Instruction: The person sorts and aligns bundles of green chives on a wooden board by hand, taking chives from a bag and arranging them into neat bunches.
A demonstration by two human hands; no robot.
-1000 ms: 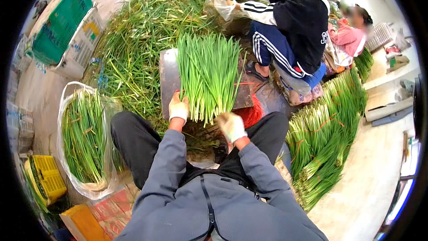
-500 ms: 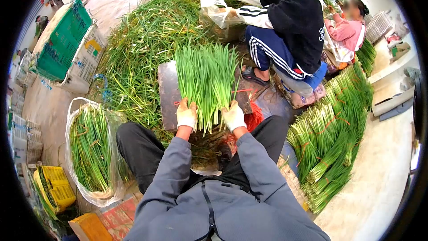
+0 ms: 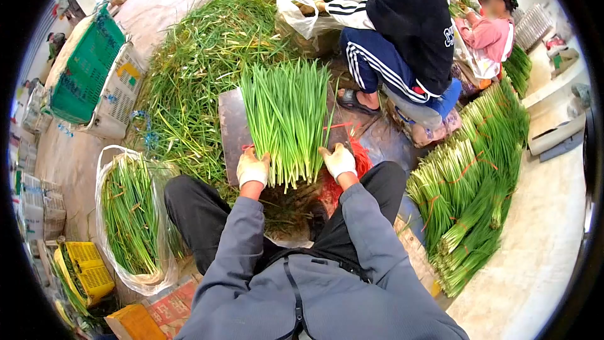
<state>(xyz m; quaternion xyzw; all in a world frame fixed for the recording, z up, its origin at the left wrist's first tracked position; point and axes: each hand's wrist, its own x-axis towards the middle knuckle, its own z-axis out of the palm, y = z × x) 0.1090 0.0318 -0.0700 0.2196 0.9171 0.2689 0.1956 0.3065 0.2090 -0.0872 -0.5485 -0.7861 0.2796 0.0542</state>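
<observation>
A spread bunch of green chives (image 3: 286,123) lies on a dark board (image 3: 231,119) in front of me, pale stem ends toward me. My gloved left hand (image 3: 253,167) is at the lower left edge of the bunch, thumb by the stems and apart from the fingers. My gloved right hand (image 3: 340,160) is at the lower right edge, its thumb near the outer stems and its fingers apart from it. A red tie (image 3: 340,126) runs under the bunch; its left end shows just above my left fingers. Both palms are hidden.
A big heap of loose chives (image 3: 195,69) lies beyond the board. Tied bundles (image 3: 469,182) are piled at right, red strips (image 3: 361,158) beside my knee. A bag of chives (image 3: 130,214) stands at left. A co-worker (image 3: 409,31) sits close by; another person (image 3: 487,34) is behind.
My right hand has moved right and my left hand slightly left and down, widening the gap between them. The chives have spread into one broader, flatter layer.
</observation>
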